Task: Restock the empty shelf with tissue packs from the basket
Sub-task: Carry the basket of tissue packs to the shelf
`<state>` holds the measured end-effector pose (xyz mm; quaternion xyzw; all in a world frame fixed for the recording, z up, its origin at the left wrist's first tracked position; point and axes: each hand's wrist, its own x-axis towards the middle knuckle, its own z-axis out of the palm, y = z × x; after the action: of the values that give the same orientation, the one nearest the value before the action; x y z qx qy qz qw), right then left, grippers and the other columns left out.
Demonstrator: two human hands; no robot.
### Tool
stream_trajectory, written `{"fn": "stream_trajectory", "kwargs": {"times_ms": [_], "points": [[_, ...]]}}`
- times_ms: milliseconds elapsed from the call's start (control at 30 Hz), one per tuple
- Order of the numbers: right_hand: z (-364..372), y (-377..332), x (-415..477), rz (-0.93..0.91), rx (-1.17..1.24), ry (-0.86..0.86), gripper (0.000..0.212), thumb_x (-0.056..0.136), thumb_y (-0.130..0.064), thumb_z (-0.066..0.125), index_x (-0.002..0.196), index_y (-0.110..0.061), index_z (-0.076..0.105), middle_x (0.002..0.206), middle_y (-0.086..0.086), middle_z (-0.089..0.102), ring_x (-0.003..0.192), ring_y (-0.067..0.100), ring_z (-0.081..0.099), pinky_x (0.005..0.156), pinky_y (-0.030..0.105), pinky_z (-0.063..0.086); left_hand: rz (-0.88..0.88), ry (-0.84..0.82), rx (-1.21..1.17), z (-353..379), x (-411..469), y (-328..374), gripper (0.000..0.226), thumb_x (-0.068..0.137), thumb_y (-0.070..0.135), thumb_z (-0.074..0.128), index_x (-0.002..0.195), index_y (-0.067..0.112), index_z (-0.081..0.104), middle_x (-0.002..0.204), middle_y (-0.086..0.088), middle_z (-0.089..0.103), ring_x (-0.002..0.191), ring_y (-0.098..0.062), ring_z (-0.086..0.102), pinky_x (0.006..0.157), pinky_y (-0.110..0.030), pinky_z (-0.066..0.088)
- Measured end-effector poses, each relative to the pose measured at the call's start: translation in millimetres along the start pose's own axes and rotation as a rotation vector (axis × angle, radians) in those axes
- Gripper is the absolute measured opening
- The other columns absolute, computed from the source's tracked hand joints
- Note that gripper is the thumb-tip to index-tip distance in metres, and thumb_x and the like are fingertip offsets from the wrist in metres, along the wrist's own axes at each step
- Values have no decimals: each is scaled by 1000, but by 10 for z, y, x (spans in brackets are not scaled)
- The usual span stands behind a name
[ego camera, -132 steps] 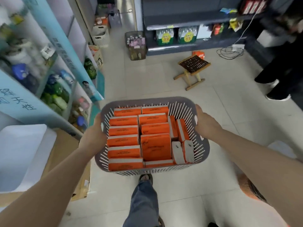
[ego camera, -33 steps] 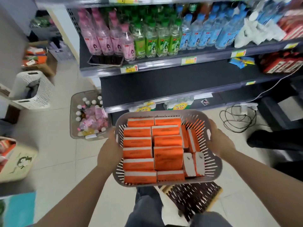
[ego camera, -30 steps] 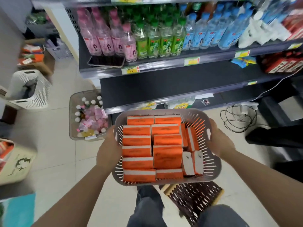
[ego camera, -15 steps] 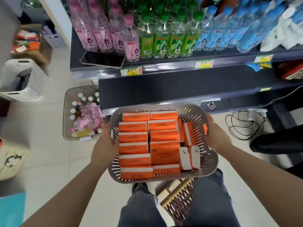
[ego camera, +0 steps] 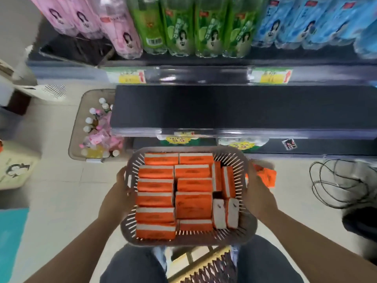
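Crate (ego camera: pixel 76 127) of small drinks on the floor at far left, beside the end of the dark shelf (ego camera: pixel 234 107), which runs rightward under a row of pink, green and blue bottles (ego camera: pixel 179 27). Left hand (ego camera: pixel 117 198), fingers curled round the left rim of the basket (ego camera: pixel 189 241); basket held level above the person's legs, just in front of and below the shelf, filled with orange tissue packs (ego camera: pixel 193 205) ranked in two columns, four more turned lengthwise at its right side. Right hand (ego camera: pixel 259 198), fingers gripping the right rim; black cable (ego camera: pixel 336 184) coiled on the floor at far right.
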<state>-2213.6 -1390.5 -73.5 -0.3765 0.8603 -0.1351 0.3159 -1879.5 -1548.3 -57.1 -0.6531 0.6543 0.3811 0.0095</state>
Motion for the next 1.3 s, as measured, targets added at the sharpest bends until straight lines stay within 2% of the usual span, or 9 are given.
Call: {"fn": "stream_trajectory", "kwargs": {"times_ms": [67,300,433,533,600,767,867,1133,1300], "points": [[162,191,178,-32,45,-24,71,88,-28,52,144,-39,10,79,-2,53,67,23,55,53,27,34,-11,6,6,242,186,-43,82,71,64,51,141,39,14,74,13,63,58,-6,63,49,-23,45],[945,788,916,-22,70,-71,90,83,-29,66,147,-41,3,88,6,61,80,27,64,56,34,47,-40,-8,50,1189,984,-406,75,83,52,58,141,40,12,86,4,65,64,-8,60,60,-34,50],[1432,1045,1233,-84,97,-39,84,86,-28,66,148,-38,10,112,4,62,78,18,63,64,42,56,-18,1,76,1665,1398,-680,75,78,59,46,142,37,12,96,-6,70,66,-15,61,61,-34,49],[1811,1228,1473,-105,92,22,77,87,-34,64,148,-30,18,102,-8,61,67,-2,55,55,21,48,2,13,100,1971,1697,-905,68,87,53,49,142,36,13,101,-5,69,71,-18,64,66,-38,55],[2050,1356,1615,-72,113,9,75,88,-39,62,148,-28,18,96,-9,60,67,-4,55,53,13,39,18,11,96,2149,1865,-1045,66,90,48,51,142,36,14,101,-5,70,73,-20,66,68,-40,56],[2540,1622,1945,-35,95,-21,82,85,-44,64,148,-29,13,95,-1,64,72,7,62,54,23,46,-3,-14,48,2508,2193,-1341,68,91,43,54,144,37,12,93,1,67,72,-16,66,66,-38,57],[2719,1708,2115,-20,97,-22,80,87,-45,63,147,-32,12,96,0,64,77,14,65,63,38,57,-21,-19,38,2651,2346,-1454,67,92,36,55,144,37,12,86,4,67,69,-13,66,61,-35,56],[2946,1746,2347,-15,71,-9,72,88,-47,60,143,-32,16,97,-2,63,77,16,64,68,44,58,-20,-14,-7,2880,2608,-1594,63,93,38,54,142,37,15,90,3,67,71,-14,67,59,-34,55],[3041,1749,2405,-47,88,42,67,90,-43,58,144,-32,20,111,-5,58,83,15,64,72,44,58,1,27,12,2949,2734,-1647,60,94,44,50,143,36,16,93,1,68,71,-16,67,61,-34,56]]}}
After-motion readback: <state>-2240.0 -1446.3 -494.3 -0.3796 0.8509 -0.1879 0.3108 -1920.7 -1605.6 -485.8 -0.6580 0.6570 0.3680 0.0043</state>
